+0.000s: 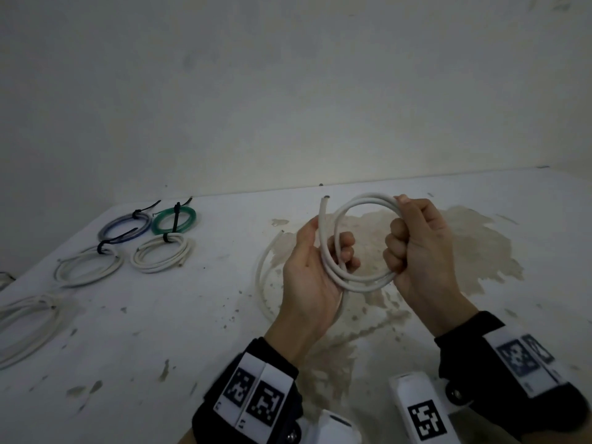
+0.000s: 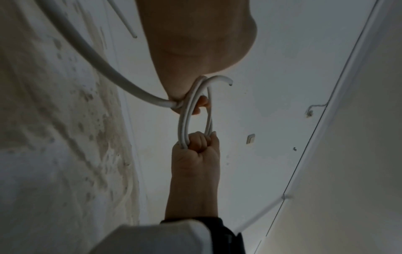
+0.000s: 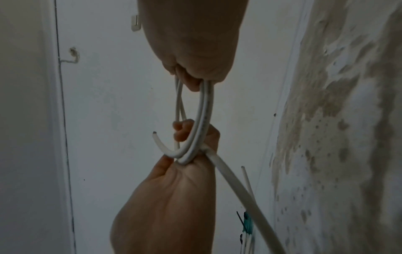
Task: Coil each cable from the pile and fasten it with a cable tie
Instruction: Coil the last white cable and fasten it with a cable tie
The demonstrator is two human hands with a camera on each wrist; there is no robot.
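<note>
white cable (image 1: 365,200) tail hidden behind left hand (image 1: 315,274)

We are finding no readable words, brands or numbers anywhere. The only signs showing are black-and-white square code markers (image 1: 253,399) on the wrist units at the bottom of the head view, patterns rather than letters. In the right wrist view, faint grey printing is running along the white cable (image 3: 204,110) at centre frame, but it is too blurred for us to make out a single character.
</note>
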